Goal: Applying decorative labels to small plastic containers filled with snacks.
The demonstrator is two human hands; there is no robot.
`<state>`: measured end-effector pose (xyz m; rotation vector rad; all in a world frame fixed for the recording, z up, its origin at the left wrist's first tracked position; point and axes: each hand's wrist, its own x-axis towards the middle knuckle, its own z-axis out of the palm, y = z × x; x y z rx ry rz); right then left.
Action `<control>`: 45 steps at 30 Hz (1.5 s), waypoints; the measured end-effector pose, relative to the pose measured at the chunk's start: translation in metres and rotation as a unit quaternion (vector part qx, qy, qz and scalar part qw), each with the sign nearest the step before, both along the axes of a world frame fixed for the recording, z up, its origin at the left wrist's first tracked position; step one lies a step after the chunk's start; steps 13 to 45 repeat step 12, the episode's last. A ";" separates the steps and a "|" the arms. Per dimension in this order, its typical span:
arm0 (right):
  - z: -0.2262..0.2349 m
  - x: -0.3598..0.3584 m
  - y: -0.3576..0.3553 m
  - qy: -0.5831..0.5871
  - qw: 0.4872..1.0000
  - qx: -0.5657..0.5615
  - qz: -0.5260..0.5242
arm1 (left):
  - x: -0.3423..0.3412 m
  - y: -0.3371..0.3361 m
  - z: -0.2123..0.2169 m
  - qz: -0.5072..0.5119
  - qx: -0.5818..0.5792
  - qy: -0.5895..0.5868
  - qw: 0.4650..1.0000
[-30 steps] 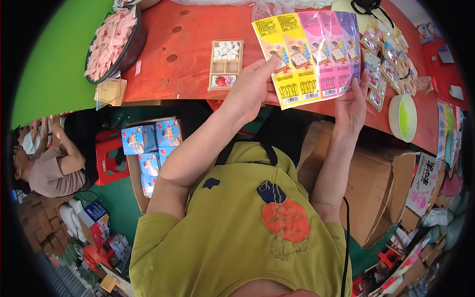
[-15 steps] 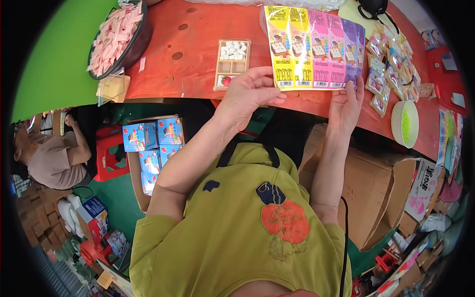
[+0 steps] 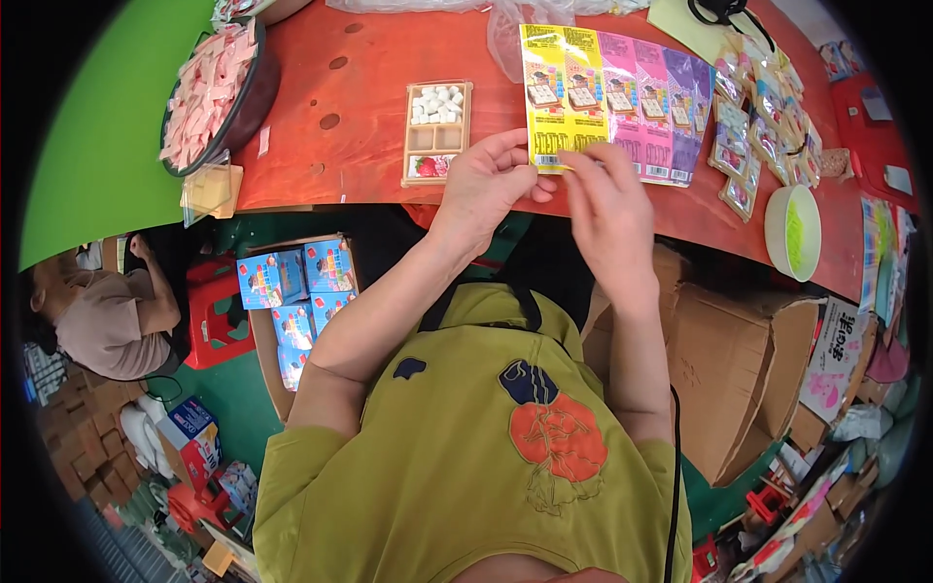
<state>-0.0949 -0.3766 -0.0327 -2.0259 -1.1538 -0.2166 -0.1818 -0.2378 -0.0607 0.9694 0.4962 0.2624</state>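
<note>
A glossy printed sheet (image 3: 622, 107) with yellow, pink and purple panels is held up at the table's front edge. My left hand (image 3: 486, 185) pinches its lower left corner between thumb and fingers. Close beside it, my right hand (image 3: 612, 209) has its fingertips closed on the sheet's lower yellow edge, where a small bit of yellow seems lifted. To the left of the sheet lies a tan sectioned tray (image 3: 437, 134). White cube-like pieces (image 3: 437, 105) fill its far part, its middle compartments look empty, and a strawberry picture (image 3: 430, 166) shows at its near end.
A dark basin (image 3: 260, 92) of pink wrapped pieces stands at far left, with clear lids (image 3: 209, 189) near it. Several packed trays (image 3: 743, 146) and a white bowl (image 3: 792, 233) with green contents lie at right. Cartons stand below; a seated person (image 3: 117, 316) is at left.
My right hand has left the sheet's lower right corner and moved left, next to my left hand. The view has shifted slightly.
</note>
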 end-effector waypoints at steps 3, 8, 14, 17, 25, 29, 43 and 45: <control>-0.013 0.006 0.009 0.014 0.998 -0.013 0.058 | 0.000 -0.002 0.002 0.012 0.000 -0.001 1.000; -0.019 0.006 0.010 0.043 0.997 -0.002 0.057 | 0.001 -0.003 -0.002 0.018 0.073 -0.010 0.997; -0.016 0.003 0.011 0.035 0.997 -0.044 0.058 | 0.001 -0.008 -0.005 0.022 0.156 0.000 0.988; -0.016 0.003 0.011 0.035 0.997 -0.044 0.058 | 0.001 -0.008 -0.005 0.022 0.156 0.000 0.988; -0.016 0.003 0.011 0.035 0.997 -0.044 0.058 | 0.001 -0.008 -0.005 0.022 0.156 0.000 0.988; -0.016 0.003 0.011 0.035 0.997 -0.044 0.058 | 0.001 -0.008 -0.005 0.022 0.156 0.000 0.988; -0.016 0.003 0.011 0.035 0.997 -0.044 0.058 | 0.001 -0.008 -0.005 0.022 0.156 0.000 0.988; -0.016 0.003 0.011 0.035 0.997 -0.044 0.058 | 0.001 -0.008 -0.005 0.022 0.156 0.000 0.988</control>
